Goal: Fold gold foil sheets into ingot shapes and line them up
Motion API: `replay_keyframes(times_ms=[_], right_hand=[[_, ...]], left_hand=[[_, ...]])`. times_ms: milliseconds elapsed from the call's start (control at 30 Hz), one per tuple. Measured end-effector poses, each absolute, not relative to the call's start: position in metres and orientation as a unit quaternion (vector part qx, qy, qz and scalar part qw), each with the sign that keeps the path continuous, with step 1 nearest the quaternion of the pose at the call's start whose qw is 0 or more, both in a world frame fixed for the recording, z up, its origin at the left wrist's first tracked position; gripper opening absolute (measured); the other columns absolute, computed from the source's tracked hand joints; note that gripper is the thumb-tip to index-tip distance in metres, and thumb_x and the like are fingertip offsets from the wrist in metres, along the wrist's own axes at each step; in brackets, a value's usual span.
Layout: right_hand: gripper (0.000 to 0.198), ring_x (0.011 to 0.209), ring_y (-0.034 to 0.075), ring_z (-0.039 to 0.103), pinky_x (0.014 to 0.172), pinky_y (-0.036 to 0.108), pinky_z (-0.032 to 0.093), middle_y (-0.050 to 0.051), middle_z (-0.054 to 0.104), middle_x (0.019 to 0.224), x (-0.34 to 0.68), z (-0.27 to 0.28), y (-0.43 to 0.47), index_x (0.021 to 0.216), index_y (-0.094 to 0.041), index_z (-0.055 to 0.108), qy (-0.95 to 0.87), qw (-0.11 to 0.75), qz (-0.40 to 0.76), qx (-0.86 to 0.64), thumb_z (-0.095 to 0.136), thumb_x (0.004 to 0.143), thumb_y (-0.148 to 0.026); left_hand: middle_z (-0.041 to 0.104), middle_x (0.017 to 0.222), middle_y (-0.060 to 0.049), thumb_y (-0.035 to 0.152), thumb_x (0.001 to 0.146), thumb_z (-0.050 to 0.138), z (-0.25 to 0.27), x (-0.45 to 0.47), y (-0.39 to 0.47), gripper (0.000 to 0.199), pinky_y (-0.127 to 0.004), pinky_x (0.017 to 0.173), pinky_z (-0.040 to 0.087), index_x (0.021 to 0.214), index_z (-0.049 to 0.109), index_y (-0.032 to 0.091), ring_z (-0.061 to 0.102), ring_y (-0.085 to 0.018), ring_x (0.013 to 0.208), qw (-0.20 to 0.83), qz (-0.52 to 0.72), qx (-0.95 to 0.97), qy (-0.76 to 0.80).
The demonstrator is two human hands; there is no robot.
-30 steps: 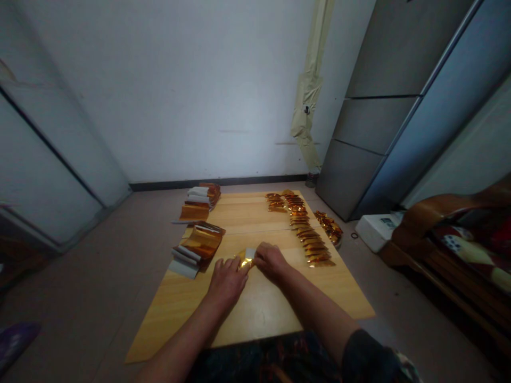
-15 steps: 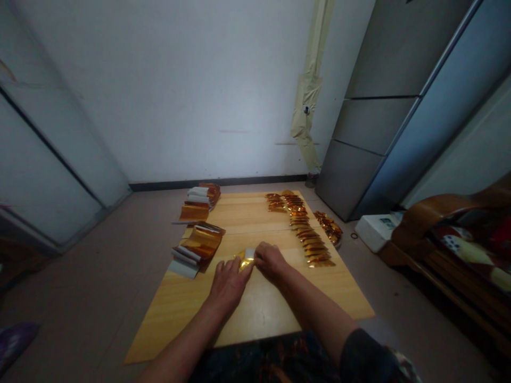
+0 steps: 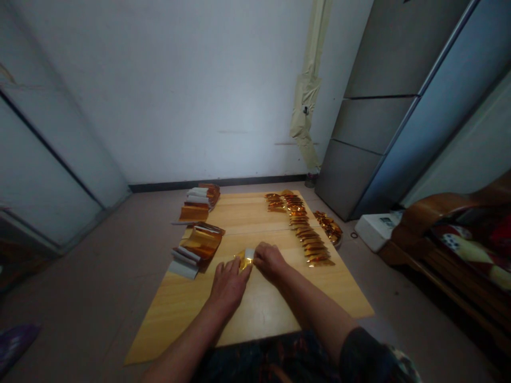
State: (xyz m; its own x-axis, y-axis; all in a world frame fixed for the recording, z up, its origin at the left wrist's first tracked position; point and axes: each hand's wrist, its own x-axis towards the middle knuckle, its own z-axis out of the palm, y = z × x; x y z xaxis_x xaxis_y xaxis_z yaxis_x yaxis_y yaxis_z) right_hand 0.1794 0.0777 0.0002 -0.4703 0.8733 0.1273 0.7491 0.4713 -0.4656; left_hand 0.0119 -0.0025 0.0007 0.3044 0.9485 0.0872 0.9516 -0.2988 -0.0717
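A small piece of gold foil paper (image 3: pixel 248 257), partly folded and with a pale grey patch on top, lies on the wooden board between my hands. My left hand (image 3: pixel 229 282) holds it down at its left and near side, thumb and fingertips on the foil. At its right edge, my right hand (image 3: pixel 270 261) has its fingers curled in and pinched on the paper. My fingers cover parts of the fold. Left of my hands lies a fanned stack of gold foil sheets (image 3: pixel 203 242) with grey backs. A long row of folded gold foil pieces (image 3: pixel 309 234) runs along the right.
The wooden board (image 3: pixel 175 324) is the low work surface. More foil sheets (image 3: pixel 195 210) lie at its far left corner. Beyond its right edge stands a container heaped with shiny gold pieces (image 3: pixel 328 226). A white box (image 3: pixel 375 233), a wooden seat (image 3: pixel 415 234) and a fridge (image 3: pixel 359 122) stand to the right.
Both hands stay almost where they were on the gold foil paper. The foil between them has shifted very slightly, and its glint looks different.
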Motion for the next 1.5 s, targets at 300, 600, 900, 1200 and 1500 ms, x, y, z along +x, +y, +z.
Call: replay_keyframes(times_ms=[300, 600, 900, 1200, 1500], right_hand=[[0.014, 0.078, 0.013, 0.050, 0.071, 0.024, 0.033, 0.000, 0.058, 0.083, 0.185, -0.003, 0.077, 0.075, -0.018, 0.061, -0.821, 0.232, 0.213, -0.477, 0.052, 0.080, -0.008], [0.010, 0.072, 0.012, 0.049, 0.065, 0.022, 0.035, -0.001, 0.057, 0.080, 0.184, 0.000, 0.074, 0.074, -0.017, 0.063, -0.791, 0.261, 0.244, -0.496, 0.062, 0.070, -0.009], [0.019, 0.094, 0.019, 0.050, 0.081, 0.030, 0.035, 0.006, 0.064, 0.100, 0.188, -0.004, 0.064, 0.087, -0.019, 0.068, -0.838, 0.214, 0.136, -0.483, 0.051, 0.086, -0.010], [0.011, 0.094, 0.021, 0.049, 0.081, 0.034, 0.031, 0.007, 0.065, 0.096, 0.172, 0.000, 0.011, 0.085, -0.019, 0.066, -0.858, 0.172, 0.102, -0.472, 0.055, 0.087, -0.020], [0.010, 0.097, 0.018, 0.050, 0.083, 0.029, 0.033, 0.001, 0.064, 0.106, 0.200, -0.002, 0.036, 0.088, -0.024, 0.071, -0.866, 0.226, 0.177, -0.410, 0.065, 0.082, -0.021]], left_hand=[[0.052, 0.140, -0.013, 0.021, 0.091, 0.044, 0.011, 0.016, -0.005, 0.042, -0.053, 0.100, 0.033, 0.129, 0.057, 0.034, 0.051, -0.031, 0.121, 0.016, -0.023, -0.790, -0.612], [0.054, 0.138, -0.012, 0.020, 0.089, 0.044, 0.014, 0.017, -0.003, 0.041, -0.055, 0.101, 0.030, 0.125, 0.060, 0.033, 0.051, -0.032, 0.120, -0.012, -0.045, -0.786, -0.616], [0.057, 0.136, -0.007, 0.033, 0.091, 0.046, 0.012, 0.016, 0.005, 0.027, -0.065, 0.107, 0.018, 0.110, 0.065, 0.035, 0.048, -0.029, 0.124, -0.033, -0.102, -0.756, -0.645], [0.059, 0.136, -0.001, 0.025, 0.087, 0.047, -0.002, 0.007, 0.035, 0.019, -0.062, 0.109, 0.018, 0.090, 0.065, 0.027, 0.046, -0.024, 0.129, -0.124, -0.176, -0.733, -0.645], [0.058, 0.138, -0.001, 0.019, 0.079, 0.049, -0.004, -0.007, 0.045, 0.036, -0.061, 0.113, 0.008, 0.108, 0.065, 0.030, 0.040, -0.025, 0.135, -0.176, -0.160, -0.763, -0.601]])
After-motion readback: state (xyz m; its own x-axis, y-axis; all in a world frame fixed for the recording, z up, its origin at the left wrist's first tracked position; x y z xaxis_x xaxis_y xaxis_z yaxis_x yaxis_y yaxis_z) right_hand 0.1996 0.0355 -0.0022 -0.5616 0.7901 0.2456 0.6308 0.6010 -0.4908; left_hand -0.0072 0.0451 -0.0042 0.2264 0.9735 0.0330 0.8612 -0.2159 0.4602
